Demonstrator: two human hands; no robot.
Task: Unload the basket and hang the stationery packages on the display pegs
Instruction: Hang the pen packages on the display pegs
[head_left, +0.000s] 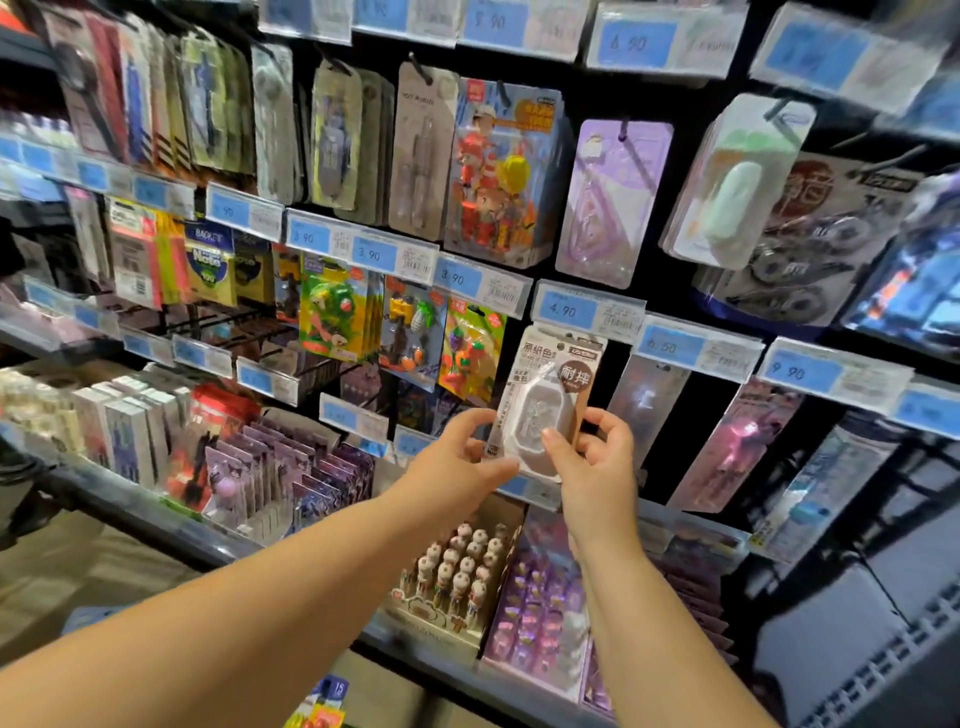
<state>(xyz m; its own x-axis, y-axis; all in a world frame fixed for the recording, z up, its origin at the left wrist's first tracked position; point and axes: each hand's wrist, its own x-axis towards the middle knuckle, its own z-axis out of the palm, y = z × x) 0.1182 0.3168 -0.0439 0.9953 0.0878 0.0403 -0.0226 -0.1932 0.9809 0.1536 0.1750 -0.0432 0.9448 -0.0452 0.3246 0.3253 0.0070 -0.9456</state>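
A beige-and-brown blister package with a clear bubble stands upright against the dark display wall, just under the 4.90 price tag. My left hand pinches its lower left edge. My right hand grips its lower right side, thumb on the bubble. Its top reaches the price rail; the peg behind it is hidden. No basket is in view.
Pegs all around carry hanging packages: eraser sets to the left, a purple pack above, pink packs to the right. A shelf below holds boxes of pens and purple cards.
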